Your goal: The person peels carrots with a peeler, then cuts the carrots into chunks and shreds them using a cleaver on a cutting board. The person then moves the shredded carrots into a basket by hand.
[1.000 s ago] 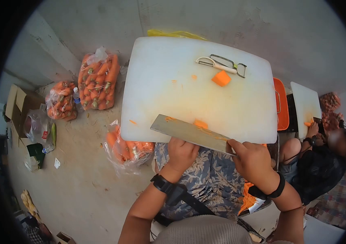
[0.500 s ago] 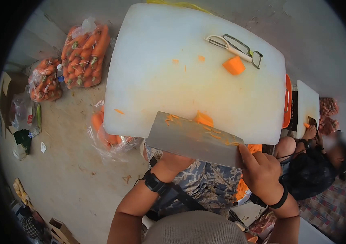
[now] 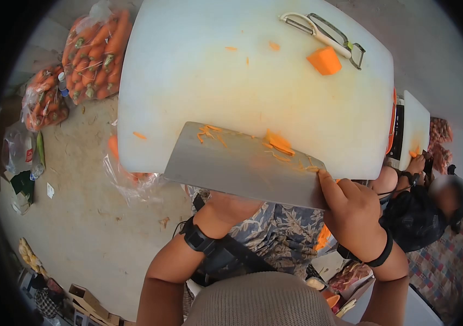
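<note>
Your broad, grey, rectangular metal cleaver (image 3: 242, 169) lies across the near edge of the large, white plastic chopping board (image 3: 188, 70), part over the board and part overhanging it towards your lap. Your right hand (image 3: 354, 209) is closed at the blade's right end, thumb and forefinger pinching the steel beside the handle, which your palm hides. Your left hand (image 3: 236, 205) is under the near side of the blade; its fingertips are hidden, so whether they grasp or merely support it cannot be told.

The likeliest trouble is a spill: thin orange shreds (image 3: 210, 133) cling to the upper face, and a small, bright-orange carrot-like chunk (image 3: 280, 143) sits at its far edge, so a tilt could send them sliding off. A cut is the worse risk, should the steel slip or twist over those unseen left fingers; wet carrot residue might make that easier.

The cleaver's long axis runs crosswise in front of you, slightly slanted: the blade's free end points left and a little away from you, its handle end right and nearer. Which long edge is sharpened is unclear.
</note>
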`<move>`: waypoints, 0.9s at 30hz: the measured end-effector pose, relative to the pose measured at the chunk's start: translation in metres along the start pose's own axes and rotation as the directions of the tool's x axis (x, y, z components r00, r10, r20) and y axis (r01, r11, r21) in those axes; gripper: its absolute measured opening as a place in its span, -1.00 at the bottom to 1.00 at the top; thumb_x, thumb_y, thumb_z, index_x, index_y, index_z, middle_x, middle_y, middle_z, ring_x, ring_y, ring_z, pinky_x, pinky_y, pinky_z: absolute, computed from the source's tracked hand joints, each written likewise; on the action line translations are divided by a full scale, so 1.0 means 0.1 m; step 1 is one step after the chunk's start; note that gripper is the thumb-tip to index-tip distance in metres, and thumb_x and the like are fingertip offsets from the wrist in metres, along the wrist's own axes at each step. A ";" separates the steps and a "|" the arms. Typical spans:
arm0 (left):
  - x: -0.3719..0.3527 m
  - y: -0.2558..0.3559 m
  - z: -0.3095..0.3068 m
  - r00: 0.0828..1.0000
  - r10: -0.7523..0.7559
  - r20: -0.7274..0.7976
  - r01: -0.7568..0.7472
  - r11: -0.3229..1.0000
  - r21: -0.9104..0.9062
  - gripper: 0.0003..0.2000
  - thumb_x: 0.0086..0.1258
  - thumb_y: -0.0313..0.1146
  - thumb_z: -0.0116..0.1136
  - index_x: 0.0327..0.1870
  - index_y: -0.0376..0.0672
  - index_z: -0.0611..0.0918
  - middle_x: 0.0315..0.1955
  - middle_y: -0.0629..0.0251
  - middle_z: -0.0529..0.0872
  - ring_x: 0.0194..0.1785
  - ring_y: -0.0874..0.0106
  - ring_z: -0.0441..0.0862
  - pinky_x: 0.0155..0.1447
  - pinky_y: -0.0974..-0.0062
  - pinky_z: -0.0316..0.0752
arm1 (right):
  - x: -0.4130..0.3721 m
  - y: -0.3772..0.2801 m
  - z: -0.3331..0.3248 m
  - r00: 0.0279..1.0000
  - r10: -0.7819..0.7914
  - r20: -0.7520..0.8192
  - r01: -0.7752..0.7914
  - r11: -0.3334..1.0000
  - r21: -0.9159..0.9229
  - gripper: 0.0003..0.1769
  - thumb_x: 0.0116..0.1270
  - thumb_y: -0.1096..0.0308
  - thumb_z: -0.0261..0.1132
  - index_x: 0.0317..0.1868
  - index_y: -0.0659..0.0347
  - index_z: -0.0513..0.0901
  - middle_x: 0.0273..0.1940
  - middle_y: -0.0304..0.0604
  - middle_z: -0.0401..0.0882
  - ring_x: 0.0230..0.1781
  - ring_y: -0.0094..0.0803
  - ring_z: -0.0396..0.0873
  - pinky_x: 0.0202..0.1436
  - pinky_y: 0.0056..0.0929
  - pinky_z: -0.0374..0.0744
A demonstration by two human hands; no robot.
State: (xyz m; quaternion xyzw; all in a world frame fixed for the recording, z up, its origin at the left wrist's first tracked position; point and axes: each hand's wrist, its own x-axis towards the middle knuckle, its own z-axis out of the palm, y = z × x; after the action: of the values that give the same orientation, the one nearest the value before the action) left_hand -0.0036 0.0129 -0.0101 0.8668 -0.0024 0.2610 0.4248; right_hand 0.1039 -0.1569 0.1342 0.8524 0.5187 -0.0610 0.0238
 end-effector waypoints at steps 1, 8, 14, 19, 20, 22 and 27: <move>0.09 0.04 -0.04 0.997 0.054 -0.051 -0.048 0.994 0.102 -0.79 0.15 -0.44 0.33 -0.17 -0.16 0.75 -0.10 0.24 0.72 -0.04 0.19 0.67 0.04 0.25 0.58 | 0.09 0.02 0.06 1.000 -0.006 0.002 0.006 1.000 0.010 -0.47 -0.06 0.49 0.28 0.04 0.31 0.60 -0.58 -0.26 0.35 -0.67 -0.39 0.44 -0.63 -0.40 0.41; 0.19 0.06 -0.09 0.985 0.128 -0.113 -0.104 0.975 0.195 -0.77 0.09 -0.43 0.39 -0.18 -0.12 0.77 -0.09 0.23 0.71 -0.03 0.17 0.65 0.12 0.23 0.53 | 0.32 0.06 0.08 0.998 -0.065 -0.023 0.066 0.997 0.048 -0.54 -0.08 0.47 0.29 -0.04 0.26 0.64 -0.58 -0.28 0.37 -0.64 -0.41 0.50 -0.60 -0.41 0.44; -0.14 0.01 0.01 0.963 -0.215 0.163 0.246 0.946 -0.210 -0.70 0.33 -0.34 0.24 0.06 -0.20 0.67 -0.03 0.18 0.71 0.04 0.18 0.65 0.12 0.25 0.56 | 0.00 0.01 -0.19 0.998 -0.049 0.031 0.047 0.998 0.044 -0.41 -0.14 0.49 0.29 0.05 0.29 0.64 -0.59 -0.32 0.30 -0.67 -0.45 0.39 -0.62 -0.44 0.37; -0.22 -0.05 0.05 0.949 -0.224 0.221 0.282 0.917 -0.281 -0.69 0.34 -0.34 0.24 0.07 -0.21 0.66 -0.01 0.17 0.70 0.04 0.20 0.65 0.13 0.26 0.56 | -0.11 0.02 -0.26 0.998 -0.015 0.063 0.012 0.999 0.042 -0.38 -0.16 0.52 0.28 0.07 0.32 0.64 -0.59 -0.30 0.28 -0.68 -0.43 0.35 -0.62 -0.43 0.36; -0.24 -0.05 0.05 0.955 -0.206 0.213 0.259 0.931 -0.259 -0.69 0.34 -0.34 0.24 0.07 -0.21 0.65 -0.01 0.17 0.70 0.04 0.20 0.65 0.13 0.26 0.56 | -0.11 0.03 -0.24 0.998 -0.006 0.056 0.002 0.998 0.068 -0.38 -0.17 0.53 0.28 0.07 0.32 0.64 -0.59 -0.29 0.28 -0.68 -0.43 0.35 -0.62 -0.42 0.36; -0.27 -0.06 0.07 0.966 -0.173 0.192 0.214 0.953 -0.213 -0.68 0.34 -0.33 0.24 0.08 -0.21 0.65 0.00 0.17 0.70 0.04 0.21 0.65 0.13 0.26 0.56 | -0.09 0.03 -0.23 0.999 0.003 0.052 -0.008 0.996 0.094 -0.38 -0.17 0.54 0.27 0.06 0.33 0.64 -0.59 -0.29 0.28 -0.68 -0.42 0.35 -0.62 -0.42 0.35; -0.32 -0.10 0.11 0.979 -0.117 0.166 0.140 0.981 -0.134 -0.67 0.34 -0.33 0.24 0.09 -0.22 0.64 0.02 0.16 0.69 0.05 0.22 0.65 0.14 0.27 0.55 | 0.03 0.04 -0.24 0.995 -0.038 0.092 0.030 0.996 0.081 -0.40 -0.16 0.54 0.29 0.05 0.38 0.61 -0.59 -0.27 0.29 -0.69 -0.43 0.37 -0.63 -0.42 0.36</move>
State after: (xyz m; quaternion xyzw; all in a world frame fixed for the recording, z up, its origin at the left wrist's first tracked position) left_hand -0.0238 0.0037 -0.0373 0.8499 0.0011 0.1627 0.5011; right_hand 0.1108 -0.1540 0.1573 0.8399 0.5287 -0.1217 0.0130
